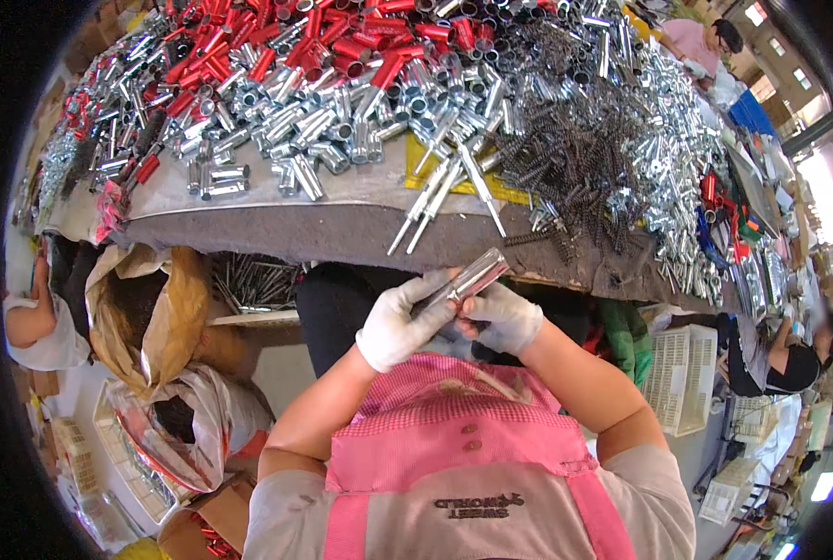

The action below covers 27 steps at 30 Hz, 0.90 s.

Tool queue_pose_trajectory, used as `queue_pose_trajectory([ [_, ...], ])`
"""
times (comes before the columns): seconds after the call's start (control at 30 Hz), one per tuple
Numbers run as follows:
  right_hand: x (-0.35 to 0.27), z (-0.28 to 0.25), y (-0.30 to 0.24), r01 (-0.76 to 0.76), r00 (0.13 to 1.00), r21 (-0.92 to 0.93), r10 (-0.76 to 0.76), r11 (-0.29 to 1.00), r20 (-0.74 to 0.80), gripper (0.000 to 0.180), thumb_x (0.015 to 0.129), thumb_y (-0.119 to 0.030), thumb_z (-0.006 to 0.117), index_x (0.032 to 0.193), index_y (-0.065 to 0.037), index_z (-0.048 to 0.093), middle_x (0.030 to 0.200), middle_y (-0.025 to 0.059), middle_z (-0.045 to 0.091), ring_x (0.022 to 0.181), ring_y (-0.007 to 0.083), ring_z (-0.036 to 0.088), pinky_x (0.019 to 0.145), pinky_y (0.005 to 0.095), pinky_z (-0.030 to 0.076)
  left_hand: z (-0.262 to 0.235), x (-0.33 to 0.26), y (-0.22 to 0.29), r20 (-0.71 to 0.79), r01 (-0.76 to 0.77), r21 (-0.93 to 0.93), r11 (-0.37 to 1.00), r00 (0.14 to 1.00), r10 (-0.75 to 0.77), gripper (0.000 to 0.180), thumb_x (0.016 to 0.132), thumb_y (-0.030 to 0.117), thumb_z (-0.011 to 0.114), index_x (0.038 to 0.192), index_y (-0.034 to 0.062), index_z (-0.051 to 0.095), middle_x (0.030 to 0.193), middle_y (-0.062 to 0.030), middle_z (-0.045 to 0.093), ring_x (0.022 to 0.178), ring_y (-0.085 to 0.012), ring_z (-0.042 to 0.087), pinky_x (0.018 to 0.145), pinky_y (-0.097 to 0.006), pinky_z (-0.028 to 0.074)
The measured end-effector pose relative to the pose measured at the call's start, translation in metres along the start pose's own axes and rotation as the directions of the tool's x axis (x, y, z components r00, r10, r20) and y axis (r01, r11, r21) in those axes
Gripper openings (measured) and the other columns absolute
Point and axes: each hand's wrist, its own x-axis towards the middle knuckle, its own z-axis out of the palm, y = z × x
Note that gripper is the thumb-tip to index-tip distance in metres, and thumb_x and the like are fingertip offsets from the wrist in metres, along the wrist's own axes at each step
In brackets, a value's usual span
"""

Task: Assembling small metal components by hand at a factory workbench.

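A shiny silver metal tube [480,273] is held slantwise in front of my apron, its far end pointing up and to the right. My left hand [399,322], in a white glove, closes around its lower left part. From the other side my right hand [505,319] grips the tube with curled fingers; its glove leaves some fingertips bare. The tube's near end is hidden by my hands. Just beyond, thin silver rods with sleeves [426,210] lie over the table edge. Dark coil springs [566,159] are heaped to their right.
Silver tubes [295,131] and red tubes [351,47] cover the table behind a grey cloth edge [276,229]. Small silver parts [678,159] pile up at right. Sacks [146,317] stand left on the floor, a white crate [679,378] right. Other people sit at both sides.
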Motion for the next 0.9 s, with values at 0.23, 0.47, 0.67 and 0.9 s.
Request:
queue_pose_trajectory([
  [0.23, 0.051, 0.046, -0.027, -0.033, 0.98, -0.621, -0.097, 0.783, -0.174, 0.036, 0.083, -0.024, 0.069, 0.106, -0.002, 0.054, 0.077, 0.0023, 0.058, 0.06, 0.0056, 0.049, 0.048, 0.0208, 0.039, -0.016, -0.007, -0.034, -0.085, 0.011, -0.122, 0.992, 0.996, -0.021, 0.063, 0.098, 0.016, 0.04, 0.147, 0.0185, 0.001, 0.091, -0.0062, 0.052, 0.066, -0.0101, 0.051, 0.057, -0.024, 0.046],
  [0.47, 0.131, 0.062, -0.124, 0.403, 0.861, -0.914, -0.313, -0.059, 0.4, 0.032, 0.084, -0.019, 0.059, 0.113, -0.004, 0.055, 0.094, 0.0088, 0.062, 0.088, 0.02, 0.063, 0.082, 0.0339, 0.05, -0.074, 0.023, 0.013, -0.558, -0.256, -0.146, 0.956, 0.819, 0.134, 0.036, 0.097, 0.037, 0.044, 0.119, 0.0094, 0.047, 0.073, -0.0014, 0.05, 0.052, -0.0084, 0.048, 0.046, -0.022, 0.042],
  [0.67, 0.193, 0.062, -0.171, 0.085, 0.687, -0.857, -0.593, -0.508, 0.42, 0.031, 0.08, -0.023, 0.063, 0.108, -0.011, 0.059, 0.107, 0.0111, 0.059, 0.096, 0.0323, 0.06, 0.084, 0.04, 0.049, -0.128, 0.074, -0.001, -0.651, -0.81, 0.332, 0.484, 0.175, 0.739, 0.029, 0.09, 0.021, 0.054, 0.113, 0.0057, 0.047, 0.078, -0.0058, 0.053, 0.056, -0.011, 0.047, 0.048, -0.024, 0.039],
  [0.9, 0.234, 0.065, -0.187, 0.018, 0.79, -0.463, -0.271, -0.886, 0.55, 0.04, 0.08, -0.009, 0.052, 0.119, -0.017, 0.054, 0.125, 0.0066, 0.051, 0.103, 0.0257, 0.058, 0.08, 0.0381, 0.052, -0.12, 0.083, 0.029, -0.675, -0.766, 0.284, 0.577, 0.267, 0.687, 0.027, 0.089, 0.025, 0.051, 0.107, 0.0052, 0.051, 0.068, -0.0029, 0.05, 0.05, -0.0087, 0.042, 0.043, -0.023, 0.035],
])
